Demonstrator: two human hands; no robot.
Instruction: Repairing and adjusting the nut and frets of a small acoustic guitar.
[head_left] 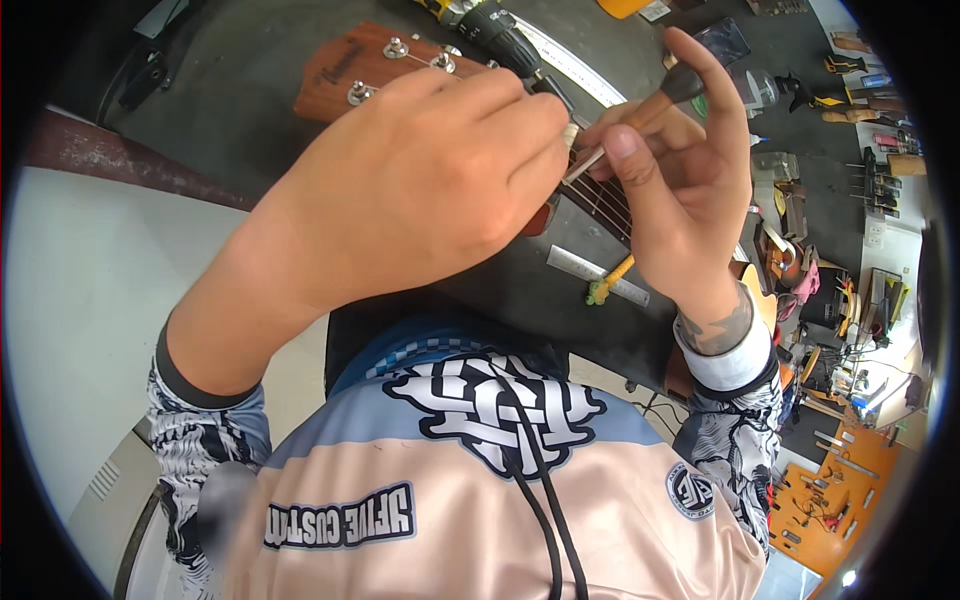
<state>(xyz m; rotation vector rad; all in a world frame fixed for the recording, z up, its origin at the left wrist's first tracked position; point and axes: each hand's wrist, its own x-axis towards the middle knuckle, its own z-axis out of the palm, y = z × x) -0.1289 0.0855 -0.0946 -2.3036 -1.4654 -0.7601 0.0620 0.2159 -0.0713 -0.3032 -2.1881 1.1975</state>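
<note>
Right grip (690, 190) pinching a tool (652, 108) over a fretted neck (608, 205).
The tool slants between thumb and fingers — dark butt raised, shaft tip past the thumb, close by the neck. Left grip (440, 170) curls beside the headstock (320, 95) — fingertips hidden, so I cannot tell whether they pinch anything.

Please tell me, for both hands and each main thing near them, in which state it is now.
Left hand: fingers curled; contents hidden.
Right hand: closed on the wooden-handled tool.
Wooden-handled tool: held, tilted.
Guitar headstock: face up, partly hidden.
Power drill: lying down.
Metal ruler: flat on the bench.
Yellow-and-green item: lying at the ruler.
</note>
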